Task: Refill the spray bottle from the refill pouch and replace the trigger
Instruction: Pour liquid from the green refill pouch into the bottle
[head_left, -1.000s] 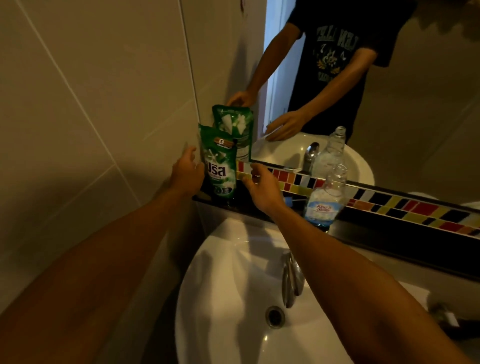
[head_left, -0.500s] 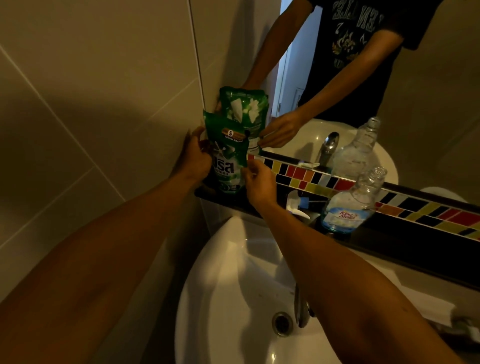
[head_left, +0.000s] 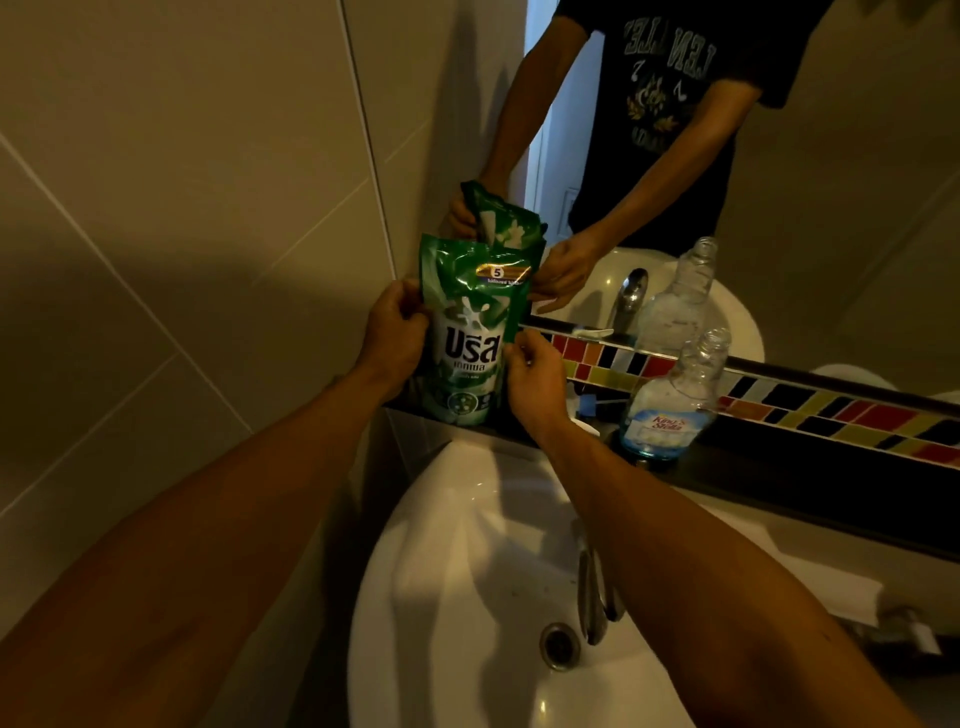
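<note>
A green refill pouch (head_left: 470, 332) stands upright on the dark ledge (head_left: 779, 467) in the corner by the mirror. My left hand (head_left: 392, 332) grips its left edge and my right hand (head_left: 535, 371) pinches its right edge. To the right on the ledge stands a clear spray bottle (head_left: 672, 405) with a blue label, its neck open and no trigger on it. A small white piece (head_left: 582, 410), partly hidden behind my right wrist, lies between pouch and bottle; I cannot tell what it is.
A white sink basin (head_left: 467, 597) with a chrome tap (head_left: 592, 597) and drain (head_left: 558, 644) sits below the ledge. A strip of coloured tiles (head_left: 831, 410) runs under the mirror (head_left: 831, 182), which reflects a person, pouch and bottle. Tiled wall on the left.
Both hands closed in on the pouch from either side and now hold its edges. The camera has moved closer and tilted down. The bottle has not moved.
</note>
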